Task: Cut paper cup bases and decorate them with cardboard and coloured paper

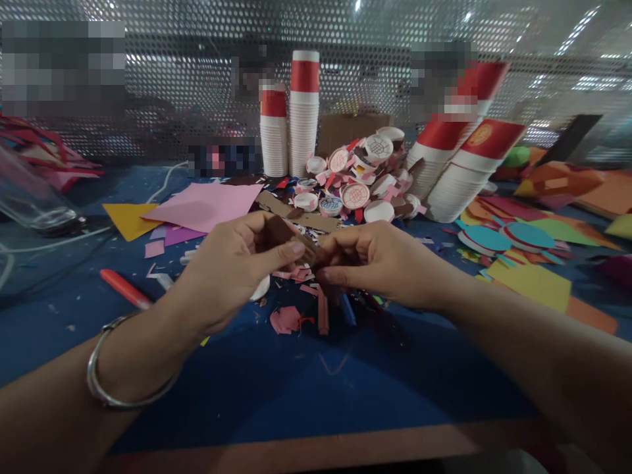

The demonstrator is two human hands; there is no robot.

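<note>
Above the middle of the blue table, my left hand (222, 263) pinches a small brown paper piece (308, 249) between thumb and fingers. My right hand (375, 260) is closed, its fingertips together at the right end of that piece; the exact contact is partly hidden. Below the hands lie pink paper scraps (286, 320), a brownish-pink stick (322, 311) and a blue pen-like stick (348, 309). A white disc (261, 289) shows partly behind my left hand. Left of that wrist lies a red-handled tool (123, 288), its far end hidden by the arm.
Stacks of paper cups (303, 125) stand at the back, with more leaning cups (454, 178) to the right. Between them is a heap of cut cup bottoms (355, 195). Pink sheets (207, 205) lie left; turquoise discs (528, 236) and coloured paper (533, 284) lie right.
</note>
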